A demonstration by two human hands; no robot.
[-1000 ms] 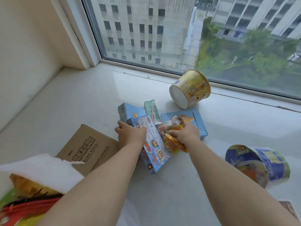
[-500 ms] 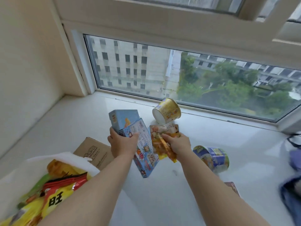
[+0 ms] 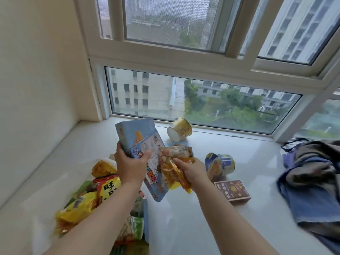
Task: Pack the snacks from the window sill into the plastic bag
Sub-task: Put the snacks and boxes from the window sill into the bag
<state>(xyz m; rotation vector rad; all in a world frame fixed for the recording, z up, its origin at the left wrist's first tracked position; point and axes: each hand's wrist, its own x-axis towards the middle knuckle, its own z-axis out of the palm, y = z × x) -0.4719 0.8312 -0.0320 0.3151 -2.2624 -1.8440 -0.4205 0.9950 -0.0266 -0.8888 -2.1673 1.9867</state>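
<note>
The window sill (image 3: 202, 227) is smooth, glossy pale stone. The blue boxes (image 3: 137, 137) are matt printed cardboard; the orange snack packets (image 3: 173, 170) are shiny crinkled plastic film. The heaped clothes (image 3: 312, 183) are soft matt cloth.

sill (image 3: 77, 162) left free, cups (image 3: 180, 128) rt

I can read only 1 large black character, 旺, on the red and yellow snack packet (image 3: 107, 188) at lower left. Print on the blue boxes (image 3: 147, 150), both cups and the brown box (image 3: 232, 190) is too blurred.
</note>
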